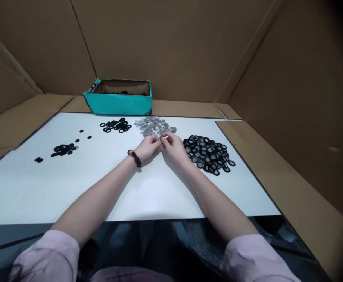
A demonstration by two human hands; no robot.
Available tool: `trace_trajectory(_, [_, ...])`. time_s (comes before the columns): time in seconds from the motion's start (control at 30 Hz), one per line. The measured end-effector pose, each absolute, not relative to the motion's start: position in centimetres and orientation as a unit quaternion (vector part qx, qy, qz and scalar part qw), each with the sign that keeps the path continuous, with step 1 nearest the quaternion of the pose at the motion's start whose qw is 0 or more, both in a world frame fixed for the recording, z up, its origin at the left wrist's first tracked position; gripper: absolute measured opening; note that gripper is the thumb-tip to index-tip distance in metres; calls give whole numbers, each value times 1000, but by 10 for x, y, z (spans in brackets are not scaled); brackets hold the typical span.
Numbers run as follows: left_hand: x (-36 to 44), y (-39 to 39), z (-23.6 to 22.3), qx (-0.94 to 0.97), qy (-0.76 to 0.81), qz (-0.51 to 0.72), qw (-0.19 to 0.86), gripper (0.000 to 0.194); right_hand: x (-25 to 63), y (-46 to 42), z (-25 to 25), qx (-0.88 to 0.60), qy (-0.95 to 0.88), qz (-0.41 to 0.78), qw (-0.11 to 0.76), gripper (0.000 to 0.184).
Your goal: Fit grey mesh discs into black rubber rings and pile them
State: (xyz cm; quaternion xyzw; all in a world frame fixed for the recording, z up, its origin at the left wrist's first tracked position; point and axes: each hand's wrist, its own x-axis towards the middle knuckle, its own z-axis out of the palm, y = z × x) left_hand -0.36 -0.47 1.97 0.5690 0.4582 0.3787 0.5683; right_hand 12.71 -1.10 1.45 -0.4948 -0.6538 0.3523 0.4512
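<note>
My left hand (148, 147) and my right hand (171, 145) meet over the middle of the white board, fingertips pinched together. Between them is a small dark piece (161, 143), mostly covered by the fingers; its kind is too hidden to tell. Just beyond the hands lies a pile of small, translucent grey discs (152, 125). Close by my right hand spreads a large heap of black rings with grey centres (208, 153). Farther left, a smaller group of open black rings (117, 125) lies on the board.
A turquoise open box (120, 104) with dark pieces inside stands at the back. Small black discs (62, 150) lie scattered on the left of the white board (101, 188). Cardboard walls (171, 51) rise behind and at both sides.
</note>
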Motion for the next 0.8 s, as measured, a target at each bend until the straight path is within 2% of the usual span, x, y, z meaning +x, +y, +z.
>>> trace_trajectory(0.1, [-6,-5,27,569,459,351,585,15,131,-9,18,-465,-686,365,426,17])
trace_trajectory(0.23, [-9,-5,30,567,478,380,553,9,133,-5,19,-451,-664,433,411,27])
trace_trajectory(0.3, [-12,-6,28,611,455,337,553,7,132,-5,18,-459,-660,446,393,27])
trace_trajectory(0.4, [-15,-6,27,673,432,262,540,8,129,-6,17,-454,-689,428,369,25])
trace_trajectory(0.47, [-18,-2,29,695,432,257,514,11,132,-6,20,-459,-711,379,374,26])
trace_trajectory(0.57, [-35,10,33,702,500,331,384,15,152,-3,30,-528,-698,276,398,27])
trace_trajectory(0.63, [-56,21,31,667,598,396,202,12,173,1,39,-604,-660,185,407,23])
trace_trajectory(0.7, [-83,30,26,602,693,394,47,16,196,4,46,-676,-626,110,373,19])
trace_trajectory(0.8, [-118,41,14,523,776,352,-28,25,220,5,50,-754,-585,63,292,18])
